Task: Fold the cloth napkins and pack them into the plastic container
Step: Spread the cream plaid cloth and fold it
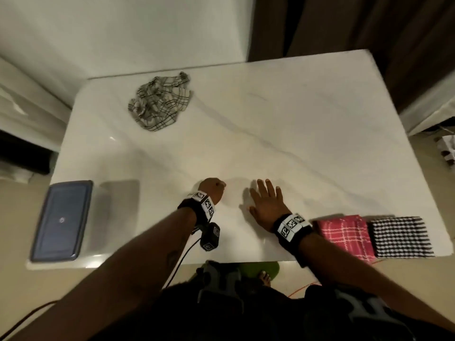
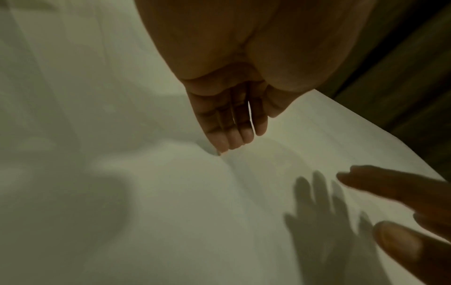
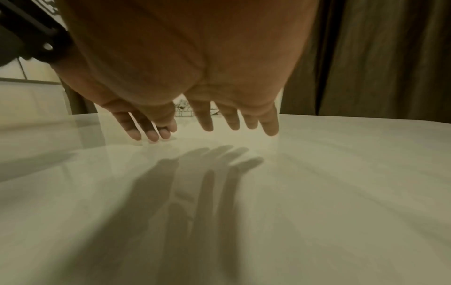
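Note:
A crumpled beige plaid napkin [image 1: 160,104] lies at the far left of the white table [image 1: 283,114]; a bit of it shows behind my fingers in the right wrist view [image 3: 183,110]. A folded red plaid napkin [image 1: 344,236] and a folded black-and-white houndstooth napkin [image 1: 401,237] lie side by side at the near right edge. The plastic container with its blue-grey lid [image 1: 61,220] sits at the near left corner. My left hand [image 1: 213,190] holds nothing, its fingers [image 2: 231,140] hanging down to the tabletop. My right hand [image 1: 267,200] hovers flat, fingers [image 3: 234,123] spread, holding nothing.
A translucent box-like shape [image 1: 119,200] stands just right of the lidded container. Dark curtains [image 1: 369,25] hang behind the table's far right. A wall [image 1: 123,28] backs the far left. Wrist cameras and a cable hang from my forearms.

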{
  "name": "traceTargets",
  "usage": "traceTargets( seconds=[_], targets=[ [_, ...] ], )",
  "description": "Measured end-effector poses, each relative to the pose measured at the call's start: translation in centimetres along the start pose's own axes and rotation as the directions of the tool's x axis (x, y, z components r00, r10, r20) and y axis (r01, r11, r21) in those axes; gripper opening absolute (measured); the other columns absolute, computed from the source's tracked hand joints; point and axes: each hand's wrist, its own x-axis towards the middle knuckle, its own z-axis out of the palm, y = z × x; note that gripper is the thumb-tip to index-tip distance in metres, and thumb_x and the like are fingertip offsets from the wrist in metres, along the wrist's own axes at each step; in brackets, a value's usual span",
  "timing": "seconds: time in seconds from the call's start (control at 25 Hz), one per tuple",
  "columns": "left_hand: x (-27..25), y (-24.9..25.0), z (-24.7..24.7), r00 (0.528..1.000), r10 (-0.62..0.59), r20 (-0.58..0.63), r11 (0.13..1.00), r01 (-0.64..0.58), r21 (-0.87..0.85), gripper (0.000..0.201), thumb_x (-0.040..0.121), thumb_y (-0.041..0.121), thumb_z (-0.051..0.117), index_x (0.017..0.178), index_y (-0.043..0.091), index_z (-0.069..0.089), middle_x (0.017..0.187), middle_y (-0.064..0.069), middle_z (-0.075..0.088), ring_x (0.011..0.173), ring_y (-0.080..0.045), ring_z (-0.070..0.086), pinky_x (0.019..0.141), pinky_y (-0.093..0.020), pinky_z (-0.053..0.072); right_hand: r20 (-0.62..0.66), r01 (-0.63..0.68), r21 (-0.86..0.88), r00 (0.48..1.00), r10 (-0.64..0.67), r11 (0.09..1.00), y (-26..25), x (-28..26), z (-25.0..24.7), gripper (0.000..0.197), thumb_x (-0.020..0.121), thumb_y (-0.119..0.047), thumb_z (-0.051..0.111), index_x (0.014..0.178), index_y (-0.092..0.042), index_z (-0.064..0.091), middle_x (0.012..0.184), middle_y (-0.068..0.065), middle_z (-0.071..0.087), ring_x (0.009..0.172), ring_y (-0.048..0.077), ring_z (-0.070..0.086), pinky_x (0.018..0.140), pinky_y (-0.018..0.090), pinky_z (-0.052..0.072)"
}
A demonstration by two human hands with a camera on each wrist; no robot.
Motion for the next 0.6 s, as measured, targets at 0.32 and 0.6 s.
traceTargets(
  seconds=[0.32,0.6],
  targets=[
    [9.1,-3.3,-17.8,0.989,0.041,-0.141,0.954,0.003,0.301,0.03,0.096,0.014,0.047,0.115,0.005,0.068,0.127,-0.012,0.062,0.122,-0.029,0.053,0.104,-0.031,0.039,0.224,0.044,-0.114,0.974,-0.018,0.992,-10.3,16.3,-3.8,0.075,0.094,-0.045,0.052,0.153,-0.036,0.007,0.162,0.007,-0.012,0.144,0.048,-0.009,0.108,0.069,0.016],
    [19.6,-2.6,-24.2,0.939,0.317,-0.132,0.803,-0.192,0.563,0.043,0.094,0.015,0.048,0.137,0.012,0.048,0.148,-0.011,0.04,0.139,-0.03,0.032,0.115,-0.035,0.025,0.315,-0.07,-0.104,0.944,0.1,0.992,-10.8,19.2,-3.8,0.09,0.086,-0.035,0.068,0.15,-0.048,0.006,0.161,-0.003,-0.015,0.144,0.045,-0.011,0.106,0.067,0.024]
  ],
)
